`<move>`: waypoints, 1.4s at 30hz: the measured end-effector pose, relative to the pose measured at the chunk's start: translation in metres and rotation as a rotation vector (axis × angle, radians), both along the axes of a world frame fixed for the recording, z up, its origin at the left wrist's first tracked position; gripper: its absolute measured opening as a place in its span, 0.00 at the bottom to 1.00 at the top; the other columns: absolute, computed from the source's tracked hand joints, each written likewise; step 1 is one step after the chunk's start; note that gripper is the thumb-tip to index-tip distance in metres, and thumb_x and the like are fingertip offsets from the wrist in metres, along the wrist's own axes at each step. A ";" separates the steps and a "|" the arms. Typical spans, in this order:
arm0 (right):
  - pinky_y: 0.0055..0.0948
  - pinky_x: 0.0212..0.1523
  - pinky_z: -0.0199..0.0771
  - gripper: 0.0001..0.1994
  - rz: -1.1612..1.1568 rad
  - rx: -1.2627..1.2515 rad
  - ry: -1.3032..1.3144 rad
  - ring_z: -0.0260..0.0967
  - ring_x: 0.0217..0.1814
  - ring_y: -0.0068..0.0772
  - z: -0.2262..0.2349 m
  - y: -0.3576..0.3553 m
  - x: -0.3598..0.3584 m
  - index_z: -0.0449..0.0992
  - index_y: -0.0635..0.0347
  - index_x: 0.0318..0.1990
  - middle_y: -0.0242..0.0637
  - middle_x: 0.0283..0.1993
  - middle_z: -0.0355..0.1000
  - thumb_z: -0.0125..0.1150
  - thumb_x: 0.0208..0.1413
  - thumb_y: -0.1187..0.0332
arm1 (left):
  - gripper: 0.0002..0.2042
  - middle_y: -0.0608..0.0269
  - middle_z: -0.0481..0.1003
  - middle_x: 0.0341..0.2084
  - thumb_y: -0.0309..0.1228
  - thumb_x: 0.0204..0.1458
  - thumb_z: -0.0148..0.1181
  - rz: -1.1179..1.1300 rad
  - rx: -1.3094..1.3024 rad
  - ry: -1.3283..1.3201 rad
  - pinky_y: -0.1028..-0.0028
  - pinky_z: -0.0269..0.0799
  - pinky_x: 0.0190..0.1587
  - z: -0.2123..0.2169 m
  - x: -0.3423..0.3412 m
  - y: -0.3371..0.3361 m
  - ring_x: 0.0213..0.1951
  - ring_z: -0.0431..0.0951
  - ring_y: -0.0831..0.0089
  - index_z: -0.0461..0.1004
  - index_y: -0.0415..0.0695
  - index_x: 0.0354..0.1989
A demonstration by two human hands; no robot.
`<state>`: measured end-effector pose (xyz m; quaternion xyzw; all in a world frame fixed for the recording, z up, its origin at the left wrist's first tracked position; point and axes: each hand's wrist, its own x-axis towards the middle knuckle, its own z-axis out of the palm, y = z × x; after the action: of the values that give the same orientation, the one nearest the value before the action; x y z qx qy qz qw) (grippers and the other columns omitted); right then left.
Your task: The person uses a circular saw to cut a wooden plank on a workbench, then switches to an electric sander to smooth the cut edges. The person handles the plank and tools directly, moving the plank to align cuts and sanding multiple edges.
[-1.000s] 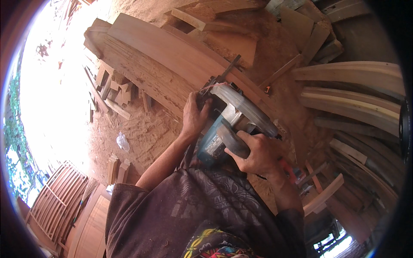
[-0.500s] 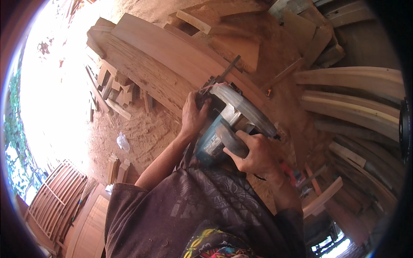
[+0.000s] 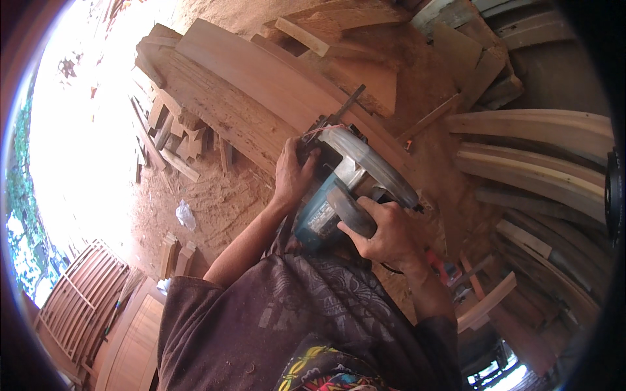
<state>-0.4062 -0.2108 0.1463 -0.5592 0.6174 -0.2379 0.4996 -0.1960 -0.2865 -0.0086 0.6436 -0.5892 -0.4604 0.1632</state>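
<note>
A teal circular saw with a grey blade guard rests at the near end of a smooth reddish board. My right hand is wrapped round its dark rear handle. At the front of the saw, my left hand grips the black part beside the base, thumb on top. A metal guide bar sticks out from the base across the board. Under and left of the board lies a thick rough timber. The blade itself is hidden by the guard and the saw's body.
Offcuts lie on the sawdust-covered ground at left, near a crumpled clear plastic bag. Curved timbers are stacked at right. Slatted curved woodwork stands lower left. A red object sits beyond my right forearm.
The whole view has shifted very slightly. Both hands keep the same grip, and the saw stays in nearly the same place on the board.
</note>
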 end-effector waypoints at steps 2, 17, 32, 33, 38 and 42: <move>0.44 0.34 0.79 0.13 0.001 0.004 0.003 0.83 0.36 0.57 -0.005 -0.003 0.004 0.80 0.61 0.38 0.52 0.30 0.80 0.77 0.55 0.63 | 0.23 0.42 0.80 0.50 0.42 0.63 0.66 0.001 0.005 0.017 0.52 0.74 0.57 -0.003 0.003 -0.004 0.55 0.80 0.43 0.70 0.40 0.58; 0.43 0.35 0.80 0.12 -0.006 -0.024 -0.036 0.83 0.37 0.57 -0.017 -0.016 0.019 0.79 0.63 0.37 0.51 0.32 0.81 0.77 0.54 0.66 | 0.23 0.41 0.80 0.49 0.43 0.64 0.65 0.007 0.021 0.043 0.52 0.73 0.57 -0.002 0.018 -0.022 0.55 0.80 0.43 0.70 0.39 0.57; 0.38 0.34 0.79 0.12 0.006 -0.015 0.013 0.85 0.35 0.50 -0.026 -0.032 0.035 0.80 0.64 0.37 0.50 0.31 0.81 0.77 0.55 0.68 | 0.23 0.42 0.79 0.53 0.43 0.64 0.64 -0.017 -0.003 0.008 0.51 0.72 0.59 -0.021 0.036 -0.037 0.57 0.78 0.42 0.69 0.41 0.59; 0.38 0.34 0.79 0.12 0.000 -0.018 0.011 0.85 0.35 0.50 -0.026 -0.033 0.036 0.80 0.64 0.37 0.50 0.31 0.81 0.77 0.55 0.68 | 0.23 0.42 0.79 0.52 0.43 0.64 0.64 -0.017 -0.005 0.012 0.51 0.72 0.59 -0.021 0.037 -0.039 0.57 0.78 0.42 0.69 0.41 0.59; 0.39 0.34 0.79 0.12 -0.013 -0.038 0.030 0.85 0.36 0.52 -0.023 -0.041 0.042 0.80 0.64 0.37 0.51 0.31 0.81 0.78 0.54 0.67 | 0.23 0.42 0.79 0.52 0.43 0.64 0.64 -0.013 -0.017 -0.005 0.51 0.72 0.59 -0.022 0.041 -0.044 0.58 0.78 0.42 0.69 0.41 0.59; 0.40 0.33 0.79 0.12 -0.038 -0.021 0.009 0.84 0.36 0.53 -0.024 -0.044 0.044 0.81 0.64 0.36 0.52 0.31 0.81 0.78 0.54 0.65 | 0.23 0.42 0.79 0.53 0.43 0.64 0.65 -0.014 -0.021 0.014 0.51 0.73 0.59 -0.022 0.043 -0.048 0.58 0.78 0.42 0.70 0.41 0.59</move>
<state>-0.3622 -0.2549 0.1221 -0.5537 0.6277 -0.2511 0.4862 -0.1534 -0.3341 -0.0306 0.6346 -0.5971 -0.4599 0.1708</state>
